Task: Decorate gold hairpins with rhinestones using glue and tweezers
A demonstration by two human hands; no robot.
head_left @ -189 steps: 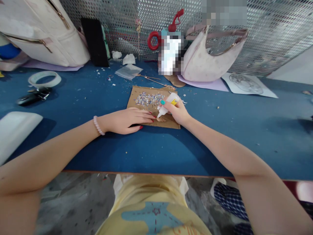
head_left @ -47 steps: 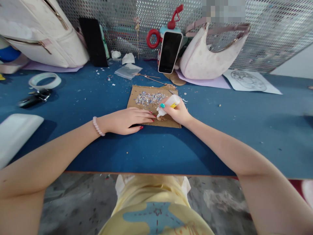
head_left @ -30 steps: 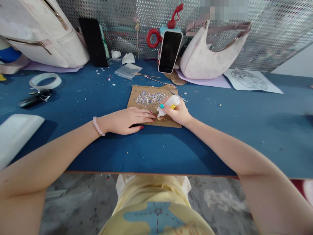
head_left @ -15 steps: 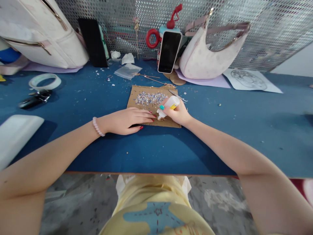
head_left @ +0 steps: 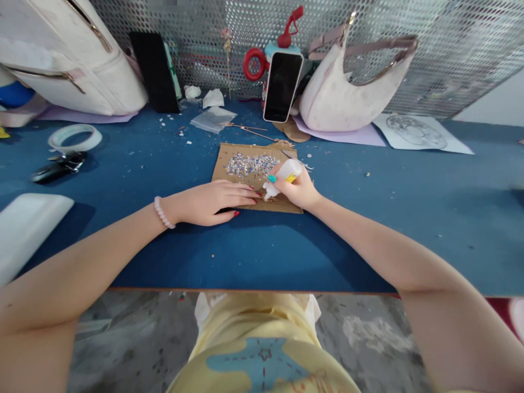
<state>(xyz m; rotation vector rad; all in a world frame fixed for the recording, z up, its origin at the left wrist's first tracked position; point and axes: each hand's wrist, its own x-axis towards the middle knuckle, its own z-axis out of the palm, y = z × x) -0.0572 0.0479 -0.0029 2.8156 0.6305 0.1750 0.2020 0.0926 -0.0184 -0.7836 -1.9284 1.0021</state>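
My right hand (head_left: 301, 188) grips a white glue bottle (head_left: 290, 170) with a yellow mark on it. The bottle tilts nozzle-down to the left, over a small gold-coloured ornament (head_left: 270, 198) partly hidden by the nozzle. Stretched out flat, my left hand (head_left: 213, 201) rests its fingertips on the cardboard (head_left: 223, 155) beside that ornament; whether they press on part of it I cannot tell. A heap of small blue, white and silvery bits (head_left: 250, 164) lies on the cardboard just beyond both hands. Tweezers (head_left: 291, 155) lie partly behind the bottle.
Gold-coloured hair sticks (head_left: 260, 132) and a clear plastic bag (head_left: 213, 119) lie behind the cardboard. A phone (head_left: 283, 87) leans upright, with a white handbag (head_left: 347, 98) to its right. At left are a tape roll (head_left: 76, 137), a black-handled tool (head_left: 59, 166) and a white block (head_left: 35, 224).
Hardly anything differs. The camera view has shifted very slightly; both hands and the glue bottle stay in nearly the same place.
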